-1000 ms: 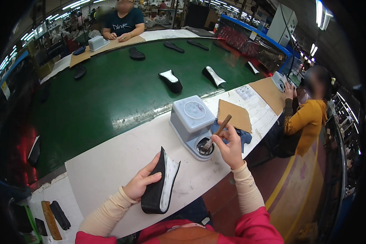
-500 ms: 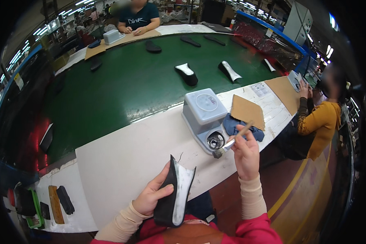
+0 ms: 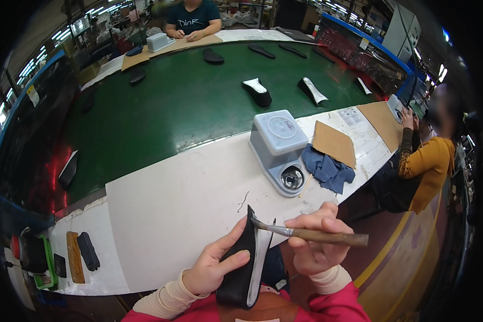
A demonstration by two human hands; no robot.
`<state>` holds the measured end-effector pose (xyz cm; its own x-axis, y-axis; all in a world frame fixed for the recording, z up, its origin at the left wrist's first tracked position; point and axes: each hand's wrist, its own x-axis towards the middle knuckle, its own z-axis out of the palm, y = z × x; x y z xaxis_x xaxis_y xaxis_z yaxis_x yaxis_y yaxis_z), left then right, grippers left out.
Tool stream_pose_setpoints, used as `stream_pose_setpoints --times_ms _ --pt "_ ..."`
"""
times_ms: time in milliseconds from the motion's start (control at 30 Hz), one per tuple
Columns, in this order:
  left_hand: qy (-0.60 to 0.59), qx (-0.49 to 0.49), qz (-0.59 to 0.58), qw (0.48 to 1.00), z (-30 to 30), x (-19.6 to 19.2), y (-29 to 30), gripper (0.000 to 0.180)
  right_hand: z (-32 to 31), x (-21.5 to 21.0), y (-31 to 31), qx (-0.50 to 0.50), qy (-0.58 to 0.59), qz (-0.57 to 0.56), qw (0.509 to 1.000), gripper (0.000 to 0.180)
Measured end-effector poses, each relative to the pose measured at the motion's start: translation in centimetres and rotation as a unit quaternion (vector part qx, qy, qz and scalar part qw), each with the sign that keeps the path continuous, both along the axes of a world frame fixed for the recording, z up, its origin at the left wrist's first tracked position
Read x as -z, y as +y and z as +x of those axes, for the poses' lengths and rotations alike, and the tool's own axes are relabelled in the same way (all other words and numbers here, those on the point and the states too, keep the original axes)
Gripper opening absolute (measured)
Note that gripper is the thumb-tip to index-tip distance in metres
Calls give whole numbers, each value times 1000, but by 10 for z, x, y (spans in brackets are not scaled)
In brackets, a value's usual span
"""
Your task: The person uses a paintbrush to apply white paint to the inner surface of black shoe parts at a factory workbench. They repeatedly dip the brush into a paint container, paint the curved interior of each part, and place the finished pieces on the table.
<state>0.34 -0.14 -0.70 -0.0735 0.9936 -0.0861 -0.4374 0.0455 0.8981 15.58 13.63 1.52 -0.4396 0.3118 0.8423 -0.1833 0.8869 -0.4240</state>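
My left hand (image 3: 218, 264) grips a black wedge-shaped shoe sole (image 3: 235, 279), its white hollowed face turned to the right. In my right hand (image 3: 319, 239) is a wooden-handled brush (image 3: 322, 236), held almost level and pointing left. The bristles touch the upper end of the sole, at the top of the white face. Beyond my hands stands a pale blue-grey dispenser (image 3: 279, 137) with a round dark cup (image 3: 292, 178) at its front. To its right lie a crumpled blue cloth (image 3: 327, 169) and a thin stick (image 3: 306, 185).
A piece of cardboard (image 3: 334, 144) rests partly over the cloth. Across the white worktop (image 3: 182, 214), a green conveyor belt (image 3: 161, 118) carries several black soles. Tools and a green tray (image 3: 49, 263) lie at the left. One co-worker (image 3: 426, 158) sits at right, another (image 3: 193, 21) across the belt.
My right hand has brought the brush from beside the dispenser's cup down and left onto the sole's upper end. The view has shifted slightly; my left hand still holds the sole.
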Motion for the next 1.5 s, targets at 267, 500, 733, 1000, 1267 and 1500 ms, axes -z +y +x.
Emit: stream_pose_setpoints --times_ms 267,500,733,1000,1267,1500 --pt "3 -1 19 1000 -5 0 -9 60 5 -6 -12 -54 -28 -38 997 56" --pt "14 63 42 997 -8 -3 -16 58 -7 -6 -10 -115 118 -298 940 53" --pt "61 86 69 992 -8 -1 -17 58 -6 -11 -5 -130 153 -337 920 49" --pt "88 107 85 987 -7 2 -17 55 -9 -12 -6 -79 170 -383 905 51" --pt "84 142 142 976 -9 6 -16 55 -13 -8 -4 -41 191 -371 908 50" --pt "230 -7 141 963 -1 3 -8 57 -8 -2 -8 2 155 -180 971 53"
